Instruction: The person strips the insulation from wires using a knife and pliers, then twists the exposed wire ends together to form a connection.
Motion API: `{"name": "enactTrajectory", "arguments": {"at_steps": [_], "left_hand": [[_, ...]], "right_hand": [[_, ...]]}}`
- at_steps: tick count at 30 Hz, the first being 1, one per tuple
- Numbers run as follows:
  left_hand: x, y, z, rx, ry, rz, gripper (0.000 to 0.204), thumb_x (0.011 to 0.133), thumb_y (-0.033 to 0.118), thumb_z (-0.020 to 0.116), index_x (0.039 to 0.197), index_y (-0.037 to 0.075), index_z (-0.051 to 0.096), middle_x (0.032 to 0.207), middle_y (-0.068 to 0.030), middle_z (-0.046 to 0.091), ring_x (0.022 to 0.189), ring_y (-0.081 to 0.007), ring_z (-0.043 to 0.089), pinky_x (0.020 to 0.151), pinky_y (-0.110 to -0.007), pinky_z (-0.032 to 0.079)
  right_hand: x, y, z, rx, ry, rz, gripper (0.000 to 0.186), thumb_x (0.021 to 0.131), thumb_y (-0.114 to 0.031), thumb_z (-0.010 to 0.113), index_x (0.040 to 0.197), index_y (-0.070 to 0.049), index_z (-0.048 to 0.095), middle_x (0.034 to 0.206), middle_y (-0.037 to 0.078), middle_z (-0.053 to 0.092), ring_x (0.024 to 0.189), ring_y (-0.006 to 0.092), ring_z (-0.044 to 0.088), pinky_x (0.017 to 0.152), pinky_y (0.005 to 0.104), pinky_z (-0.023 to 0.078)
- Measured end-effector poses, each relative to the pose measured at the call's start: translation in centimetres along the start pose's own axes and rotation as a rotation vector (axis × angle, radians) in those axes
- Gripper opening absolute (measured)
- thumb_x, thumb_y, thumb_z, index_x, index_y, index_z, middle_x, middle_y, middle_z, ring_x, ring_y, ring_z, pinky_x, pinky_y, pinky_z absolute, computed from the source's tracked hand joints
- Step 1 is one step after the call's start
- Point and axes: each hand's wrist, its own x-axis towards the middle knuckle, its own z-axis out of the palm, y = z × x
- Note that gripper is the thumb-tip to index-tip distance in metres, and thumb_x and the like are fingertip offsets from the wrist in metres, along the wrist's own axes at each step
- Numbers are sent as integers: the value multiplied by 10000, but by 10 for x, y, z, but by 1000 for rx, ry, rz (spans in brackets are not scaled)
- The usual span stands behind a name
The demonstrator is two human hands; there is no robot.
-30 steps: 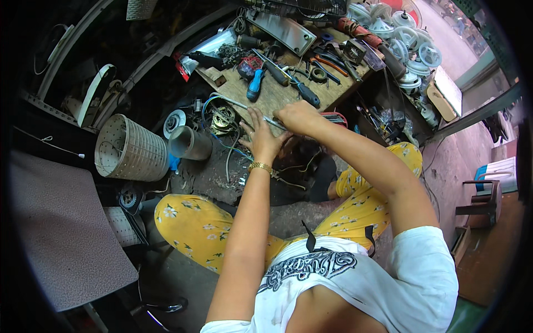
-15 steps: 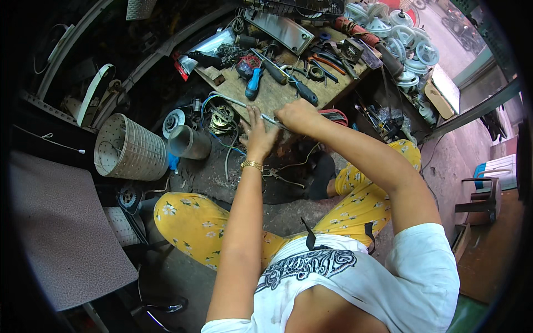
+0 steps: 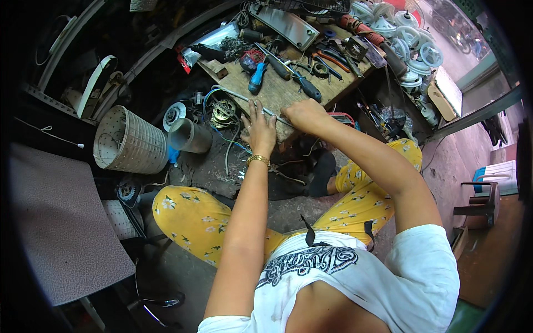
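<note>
A grey cable sleeve lies slantwise along the near edge of the wooden worktable. Thin blue, green and yellow wires loop out at its left end and hang below the edge. My left hand, with a gold bracelet at the wrist, lies with stretched, spread fingers across the sleeve. Just to its right, my right hand is closed in a fist by the sleeve's right end. Something thin and dark shows under that fist, mostly hidden. Beyond the hands lie a blue screwdriver and a dark-handled screwdriver.
Pliers, a tape roll and a metal plate clutter the tabletop. White plastic wheel-like parts pile at far right. A perforated basket and a grey cylinder stand left. A grey-topped table is nearby.
My left hand has shifted slightly to the right, staying spread on the sleeve. My right fist has moved a little to the right and down. The view has tilted slightly.
</note>
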Motion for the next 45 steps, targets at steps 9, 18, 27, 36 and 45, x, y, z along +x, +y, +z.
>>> {"name": "enactTrajectory", "arguments": {"at_steps": [9,18,27,36,45], "left_hand": [[-2,-3,-2,16,14,6,696,921,413,536,1511,246,206,1598,64,59,1425,-425,148,990,-749,192],[-3,3,-5,17,-6,-16,690,924,427,529,1509,243,214,1597,60,71,1427,-428,136,985,-764,185],[-3,3,-3,20,7,-18,674,925,426,526,1503,244,232,1596,62,75,1425,-434,135,983,-768,183],[-20,1,1,-19,220,609,163,753,255,741,910,210,725,1181,14,597,1196,-260,467,1040,-596,210],[28,-23,-22,-94,143,587,105,721,250,763,812,204,735,916,13,612,1007,-224,530,954,-546,248]], "right_hand": [[-12,-4,-6,-86,-5,-30,156,814,-149,570,915,-77,666,786,127,693,784,298,694,625,413,545],[-29,7,5,-79,76,-74,150,801,-147,563,908,-87,650,726,125,673,722,299,681,590,418,526],[-53,6,3,-97,78,-29,183,790,-138,558,948,-97,640,651,114,655,618,289,669,525,407,513],[-56,14,8,-84,101,19,194,815,-156,540,970,-90,636,647,114,655,610,288,669,510,402,511],[-9,14,4,-92,64,-157,172,815,-192,556,936,-111,647,707,108,675,664,297,680,550,412,522]]}}
